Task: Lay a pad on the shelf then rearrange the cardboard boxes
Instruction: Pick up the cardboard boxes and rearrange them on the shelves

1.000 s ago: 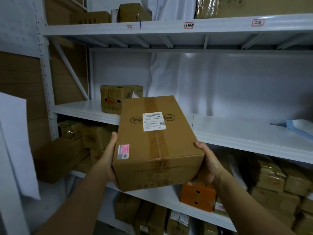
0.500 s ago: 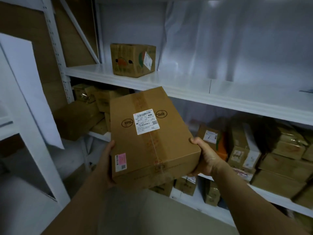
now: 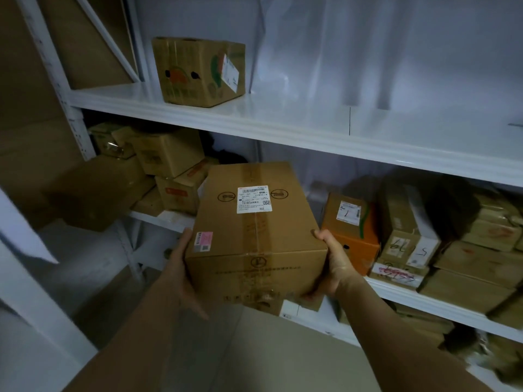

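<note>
I hold a brown cardboard box (image 3: 254, 236) with a white shipping label and a small pink sticker on top, in front of the lower shelf. My left hand (image 3: 181, 267) grips its left side and my right hand (image 3: 334, 264) its right side. The white upper shelf (image 3: 283, 120) carries one printed cardboard box (image 3: 198, 70) near its left end. No pad is in view.
The lower shelf (image 3: 402, 295) is crowded with cardboard boxes: a stack at the left (image 3: 167, 168), an orange box (image 3: 351, 230) just right of my box, several more at the right (image 3: 481, 258). A white upright post (image 3: 68, 108) stands at the left.
The box has come down from level with the upper shelf to in front of the lower shelf. The view has dropped with it, and both hands keep their grip.
</note>
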`<state>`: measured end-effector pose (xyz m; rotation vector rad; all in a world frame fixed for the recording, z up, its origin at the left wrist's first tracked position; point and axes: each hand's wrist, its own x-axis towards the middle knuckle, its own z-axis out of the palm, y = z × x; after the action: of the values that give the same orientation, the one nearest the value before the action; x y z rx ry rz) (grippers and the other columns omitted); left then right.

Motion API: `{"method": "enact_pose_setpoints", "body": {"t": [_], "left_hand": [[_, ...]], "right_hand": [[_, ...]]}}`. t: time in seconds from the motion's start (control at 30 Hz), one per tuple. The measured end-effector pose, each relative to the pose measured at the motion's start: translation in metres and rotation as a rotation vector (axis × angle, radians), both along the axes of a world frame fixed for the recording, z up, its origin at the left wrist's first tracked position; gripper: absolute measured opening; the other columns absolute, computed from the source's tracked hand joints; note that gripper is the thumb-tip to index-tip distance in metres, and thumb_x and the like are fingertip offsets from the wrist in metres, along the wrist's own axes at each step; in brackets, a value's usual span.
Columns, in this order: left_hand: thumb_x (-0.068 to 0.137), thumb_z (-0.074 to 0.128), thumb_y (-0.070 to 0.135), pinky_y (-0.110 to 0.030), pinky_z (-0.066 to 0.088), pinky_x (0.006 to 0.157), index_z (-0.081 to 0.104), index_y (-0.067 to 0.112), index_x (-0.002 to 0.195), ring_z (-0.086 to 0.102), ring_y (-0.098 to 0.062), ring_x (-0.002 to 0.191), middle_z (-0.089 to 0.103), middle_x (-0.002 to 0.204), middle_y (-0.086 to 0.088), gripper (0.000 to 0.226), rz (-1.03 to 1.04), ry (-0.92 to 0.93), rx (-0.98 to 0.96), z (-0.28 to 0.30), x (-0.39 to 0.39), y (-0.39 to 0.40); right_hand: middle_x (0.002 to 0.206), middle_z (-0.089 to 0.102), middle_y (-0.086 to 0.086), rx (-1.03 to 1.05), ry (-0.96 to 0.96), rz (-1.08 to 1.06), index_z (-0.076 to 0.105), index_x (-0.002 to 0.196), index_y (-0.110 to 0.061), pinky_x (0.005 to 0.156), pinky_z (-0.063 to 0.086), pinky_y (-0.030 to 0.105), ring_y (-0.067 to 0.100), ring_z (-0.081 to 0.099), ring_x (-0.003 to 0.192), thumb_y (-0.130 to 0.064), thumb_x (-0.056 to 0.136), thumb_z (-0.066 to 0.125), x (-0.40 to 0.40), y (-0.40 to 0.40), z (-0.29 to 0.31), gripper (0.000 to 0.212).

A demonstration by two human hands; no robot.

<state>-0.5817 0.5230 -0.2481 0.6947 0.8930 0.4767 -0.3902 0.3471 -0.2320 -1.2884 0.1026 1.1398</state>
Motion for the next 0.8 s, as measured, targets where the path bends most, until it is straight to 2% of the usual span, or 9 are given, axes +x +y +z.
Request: {"method": "enact_pose_setpoints", "body": {"t": [0.07,0.13,0.2,0.27,0.33,0.43,0.57,0.7,0.8], "left_hand": [[0.075,0.058,0.066,-0.06,0.033,0.106,0.05,0.025,0.135,0.044,-0.042,0.131,0.048,0.145,-0.012,0.073,-0.077,-0.006,-0.053,-0.008,0.016,0.012],[0.063,0.063,0.074,-0.072,0.028,0.099,0.057,0.029,0.128,0.049,-0.048,0.121,0.054,0.134,-0.014,0.079,-0.107,0.04,-0.067,-0.011,0.036,0.02],[0.074,0.055,0.071,-0.073,0.031,0.094,0.058,0.03,0.12,0.055,-0.044,0.102,0.058,0.116,-0.014,0.061,-0.064,0.056,-0.077,-0.019,0.059,0.031],[0.084,0.049,0.063,-0.066,0.037,0.087,0.054,0.028,0.111,0.055,-0.036,0.084,0.058,0.097,-0.012,0.044,-0.067,0.059,-0.042,-0.026,0.083,0.04],[0.089,0.047,0.057,-0.061,0.039,0.085,0.052,0.024,0.102,0.052,-0.033,0.078,0.055,0.087,-0.009,0.036,-0.084,0.089,-0.039,-0.027,0.11,0.048],[0.089,0.054,0.049,-0.06,0.044,0.085,0.056,0.024,0.092,0.057,-0.036,0.085,0.06,0.092,-0.012,0.026,-0.157,0.113,-0.026,-0.038,0.147,0.071],[0.082,0.067,0.035,-0.063,0.046,0.091,0.055,0.021,0.099,0.06,-0.039,0.1,0.062,0.105,-0.017,0.026,-0.224,0.268,0.019,-0.068,0.194,0.109],[0.083,0.067,0.028,-0.053,0.05,0.092,0.059,0.016,0.105,0.064,-0.035,0.099,0.066,0.113,-0.017,0.026,-0.31,0.296,0.085,-0.093,0.225,0.133],[0.086,0.065,0.024,-0.038,0.051,0.077,0.055,0.013,0.115,0.061,-0.025,0.091,0.064,0.107,-0.01,0.033,-0.358,0.275,0.146,-0.107,0.244,0.139]], "right_hand": [[0.116,0.062,0.014,-0.02,0.068,-0.038,0.058,0.11,-0.023,0.089,0.041,0.054,0.037,0.054,0.104,-0.054,0.058,0.071,0.007,0.009,-0.008,0.062],[0.118,0.059,0.015,-0.058,0.087,-0.05,0.056,0.111,-0.021,0.093,0.039,0.054,0.038,0.052,0.105,-0.056,0.055,0.072,0.016,0.017,-0.017,0.067],[0.115,0.056,0.016,-0.111,0.139,-0.094,0.055,0.108,-0.018,0.094,0.039,0.054,0.038,0.05,0.104,-0.056,0.057,0.071,0.031,0.027,-0.028,0.066],[0.113,0.055,0.016,-0.126,0.179,-0.136,0.054,0.106,-0.016,0.097,0.038,0.056,0.038,0.049,0.105,-0.056,0.057,0.071,0.049,0.037,-0.042,0.065],[0.108,0.055,0.016,-0.113,0.209,-0.173,0.054,0.102,-0.015,0.099,0.036,0.056,0.038,0.049,0.103,-0.056,0.061,0.069,0.067,0.049,-0.053,0.059],[0.101,0.054,0.016,-0.096,0.251,-0.249,0.054,0.095,-0.015,0.1,0.036,0.053,0.037,0.049,0.094,-0.055,0.069,0.065,0.092,0.068,-0.069,0.049],[0.099,0.052,0.016,-0.086,0.292,-0.322,0.052,0.093,-0.013,0.1,0.035,0.052,0.036,0.047,0.088,-0.053,0.072,0.063,0.121,0.095,-0.096,0.047],[0.104,0.057,0.017,-0.051,0.29,-0.382,0.055,0.098,-0.017,0.102,0.034,0.054,0.036,0.05,0.1,-0.055,0.073,0.061,0.143,0.115,-0.119,0.046],[0.107,0.058,0.015,0.004,0.203,-0.428,0.056,0.105,-0.022,0.094,0.041,0.053,0.037,0.052,0.102,-0.049,0.083,0.053,0.155,0.128,-0.128,0.035]]}}
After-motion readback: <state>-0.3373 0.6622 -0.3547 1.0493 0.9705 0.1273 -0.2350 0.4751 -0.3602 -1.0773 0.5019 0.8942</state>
